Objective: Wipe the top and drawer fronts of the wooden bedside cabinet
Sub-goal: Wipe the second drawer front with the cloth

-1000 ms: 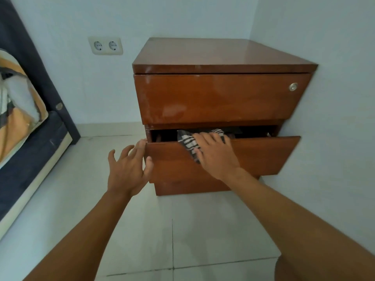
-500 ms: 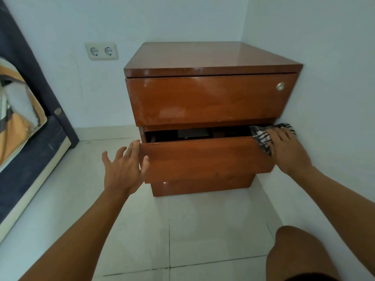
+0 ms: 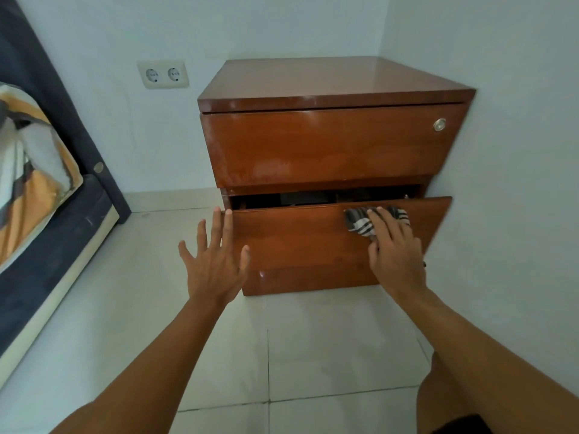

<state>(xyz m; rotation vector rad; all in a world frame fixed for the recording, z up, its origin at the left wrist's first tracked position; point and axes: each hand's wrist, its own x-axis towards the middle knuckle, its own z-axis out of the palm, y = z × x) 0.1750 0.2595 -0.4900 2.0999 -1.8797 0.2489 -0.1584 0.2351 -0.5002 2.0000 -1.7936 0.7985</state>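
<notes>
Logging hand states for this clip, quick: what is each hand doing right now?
Left hand: open, fingers spread, holding nothing, beside the left edge of the drawer.
Right hand: open, straight fingers pressing the striped cloth on its front.

Bedroom in a home, that's what we're looking at. Down the left edge of the frame runs a low bed (image 3: 47,264), dark blue along its side with a pale strip at the base. Orange, white and grey bedding (image 3: 28,170) is bunched on top of it. At centre frame, a glossy wooden bedside cabinet (image 3: 332,142) with two drawers is tucked into the corner of two plain pale walls (image 3: 517,120). There's a small round metal lock (image 3: 439,124) on the upper drawer. At upper left, a double wall socket (image 3: 163,75). Large pale floor tiles (image 3: 313,355) fill the bottom, and a tiled skirting (image 3: 175,198) runs along the back wall.
</notes>
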